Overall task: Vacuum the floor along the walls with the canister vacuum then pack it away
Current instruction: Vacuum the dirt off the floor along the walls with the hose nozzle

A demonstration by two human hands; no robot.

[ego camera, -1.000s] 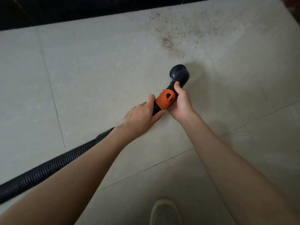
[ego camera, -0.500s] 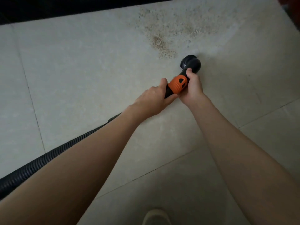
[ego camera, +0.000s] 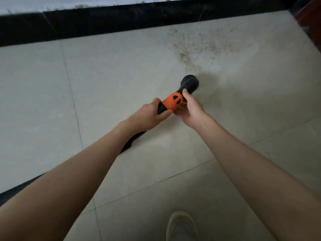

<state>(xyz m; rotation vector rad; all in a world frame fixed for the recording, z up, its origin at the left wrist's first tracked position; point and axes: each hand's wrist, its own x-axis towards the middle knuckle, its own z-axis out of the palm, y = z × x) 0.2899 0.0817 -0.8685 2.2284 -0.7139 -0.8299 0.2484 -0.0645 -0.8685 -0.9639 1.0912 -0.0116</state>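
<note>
Both hands on the vacuum hose end – left hand (ego camera: 149, 115) wrapped around the black handle just behind the orange collar (ego camera: 173, 101), right hand (ego camera: 190, 106) gripping ahead of it, thumb on the nozzle neck. Round black brush nozzle (ego camera: 190, 83) sits on the tiled floor (ego camera: 104, 84), just short of the dirt patch (ego camera: 191, 49) near the black skirting (ego camera: 121, 20).

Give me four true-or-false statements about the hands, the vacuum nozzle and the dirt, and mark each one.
1. Both hands hold the vacuum handle: the left hand behind the orange collar, the right hand beside it. True.
2. The black nozzle sits over the middle of the dirt patch. False: it is just short of the patch's near edge.
3. The dirt lies near the black baseboard. True.
4. No foot is visible. False: a shoe shows at the bottom.
</note>
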